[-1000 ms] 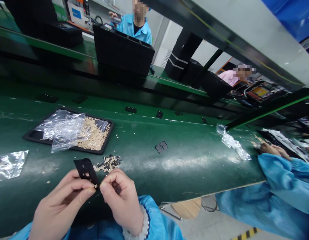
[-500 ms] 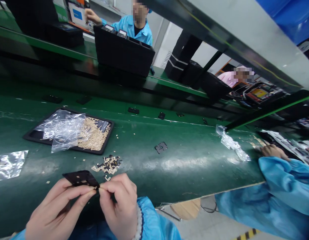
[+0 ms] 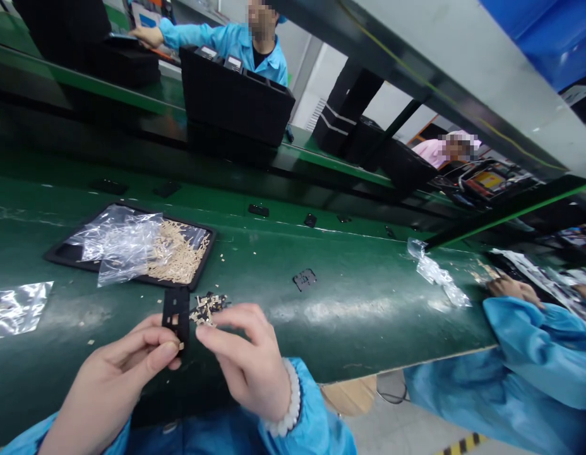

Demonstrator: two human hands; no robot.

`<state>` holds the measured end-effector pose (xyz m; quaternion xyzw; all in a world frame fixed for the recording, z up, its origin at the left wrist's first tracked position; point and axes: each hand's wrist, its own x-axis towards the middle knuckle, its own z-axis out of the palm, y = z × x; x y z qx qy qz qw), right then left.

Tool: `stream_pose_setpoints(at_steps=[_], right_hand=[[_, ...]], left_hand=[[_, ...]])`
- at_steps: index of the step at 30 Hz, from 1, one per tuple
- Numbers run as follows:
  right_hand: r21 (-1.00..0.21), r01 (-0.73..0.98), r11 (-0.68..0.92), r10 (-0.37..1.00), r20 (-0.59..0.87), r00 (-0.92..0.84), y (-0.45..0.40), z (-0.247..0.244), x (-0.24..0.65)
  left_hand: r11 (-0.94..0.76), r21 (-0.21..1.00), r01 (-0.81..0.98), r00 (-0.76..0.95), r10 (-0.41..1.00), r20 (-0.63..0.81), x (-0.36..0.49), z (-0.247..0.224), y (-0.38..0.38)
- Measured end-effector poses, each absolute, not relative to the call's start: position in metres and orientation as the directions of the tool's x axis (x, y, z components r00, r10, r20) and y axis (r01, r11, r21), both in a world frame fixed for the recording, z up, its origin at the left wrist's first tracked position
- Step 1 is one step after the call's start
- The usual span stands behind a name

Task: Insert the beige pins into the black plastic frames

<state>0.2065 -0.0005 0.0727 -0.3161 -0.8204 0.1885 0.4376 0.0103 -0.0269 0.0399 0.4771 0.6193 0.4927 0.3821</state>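
My left hand [image 3: 127,366] grips the lower end of a flat black plastic part [image 3: 176,313], held nearly upright; a small beige piece shows by the thumb. Over the right edge of a small pile of black and beige pieces [image 3: 208,307] is my right hand [image 3: 252,354], thumb and index finger apart at the pile. Whether a tiny piece lies between those fingertips is too small to tell. Behind the pile, a black tray [image 3: 127,278] holds clear plastic bags [image 3: 125,243] and many beige strips [image 3: 182,253].
A thin black part [image 3: 305,279] lies mid-table on the green surface [image 3: 369,316]. Small black parts [image 3: 258,210] line the back. Plastic bags lie left [image 3: 21,309] and right [image 3: 437,272]. A co-worker's hand [image 3: 515,289] is at the right; another person [image 3: 262,57] sits across.
The black part has turned from lying sideways to nearly upright. My right hand has left it and moved right to the pile. The person across has reached out to the left.
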Motion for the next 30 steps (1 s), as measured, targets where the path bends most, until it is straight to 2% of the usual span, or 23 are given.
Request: stream_pose_setpoints(at_steps=[4, 7, 10, 12, 14, 17, 23, 30], right_hand=[[-0.541, 0.315, 0.78, 0.624, 0.631, -0.461, 0.015, 0.067, 0.206], [-0.69, 0.257, 0.676, 0.734, 0.604, -0.31, 0.012, 0.06, 0.201], [-0.877, 0.149, 0.458, 0.884, 0.432, -0.179, 0.005, 0.056, 0.197], [-0.951, 0.058, 0.302, 0.942, 0.289, -0.169, 0.003, 0.056, 0.195], [-0.99, -0.06, 0.124, 0.971, 0.134, -0.197, 0.002, 0.056, 0.193], [-0.968, -0.219, -0.123, 0.964, -0.064, -0.258, 0.002, 0.056, 0.191], [-0.95, -0.242, -0.196, 0.952, -0.126, -0.278, -0.001, 0.058, 0.187], [-0.926, -0.252, -0.28, 0.932, -0.199, -0.303, -0.004, 0.061, 0.184]], left_hand=[[0.193, 0.978, -0.082, -0.065, 0.978, -0.199, 0.02, 0.054, -0.021], [0.148, 0.974, -0.173, -0.092, 0.982, -0.166, 0.025, 0.048, -0.023], [-0.001, 0.999, 0.041, -0.231, 0.973, 0.011, 0.026, 0.042, -0.02], [-0.06, 0.975, 0.212, -0.241, 0.964, 0.112, 0.025, 0.043, -0.016], [-0.078, 0.952, 0.296, -0.204, 0.968, 0.143, 0.024, 0.048, -0.013], [-0.07, 0.937, 0.342, -0.16, 0.978, 0.131, 0.021, 0.055, -0.01], [-0.114, 0.911, 0.397, -0.128, 0.976, 0.178, 0.021, 0.061, -0.009], [-0.259, 0.849, 0.46, 0.021, 0.959, 0.281, 0.007, 0.05, -0.01]])
